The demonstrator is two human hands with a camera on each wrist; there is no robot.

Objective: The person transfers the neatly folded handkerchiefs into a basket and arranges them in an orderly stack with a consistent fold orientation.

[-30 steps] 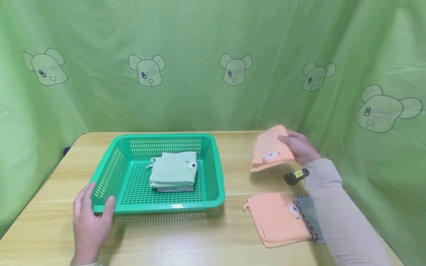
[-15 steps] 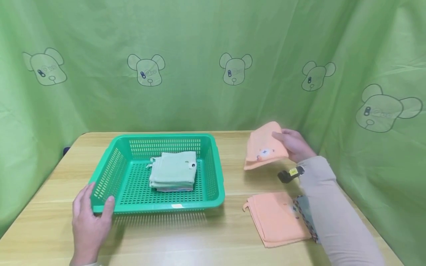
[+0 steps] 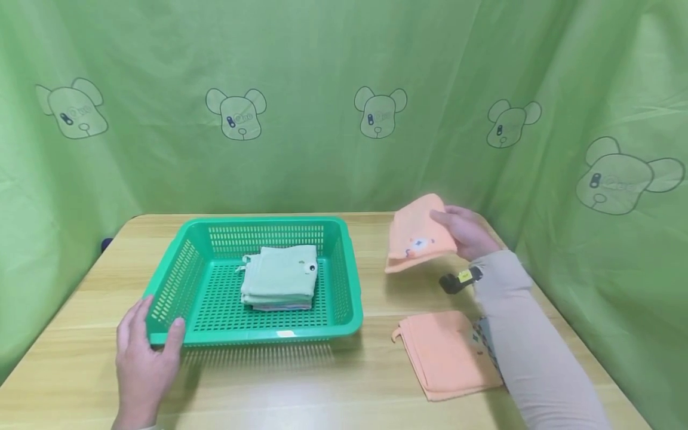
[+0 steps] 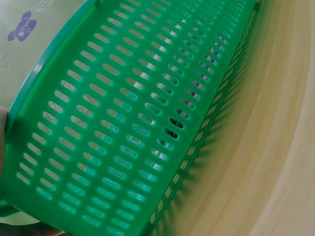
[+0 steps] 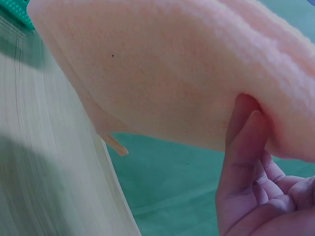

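My right hand (image 3: pixel 466 232) pinches a folded peach towel (image 3: pixel 416 230) with a small embroidered animal face, held above the table at the right. Up close in the right wrist view, the thumb presses into the towel's fuzzy face and a small hanging loop (image 5: pixel 117 145) dangles from one corner. At the left, my left hand (image 3: pixel 146 361) holds the front-left corner of a green plastic basket (image 3: pixel 242 335), thumb at the front rim and fingers along the left side. Inside the basket sits a neat stack of folded towels (image 3: pixel 279 275), pale green on top.
On the table (image 3: pixel 301 394), right of the basket, lies another folded peach towel (image 3: pixel 446 361). A blue-grey cloth (image 3: pixel 485 335) with a patterned edge shows beside it, mostly behind my right sleeve (image 3: pixel 529 340). A green curtain (image 3: pixel 312 161) encloses the table's back and sides.
My right hand has carried the peach towel leftward and slightly upward, towards the basket. The left hand and the basket stay where they were.
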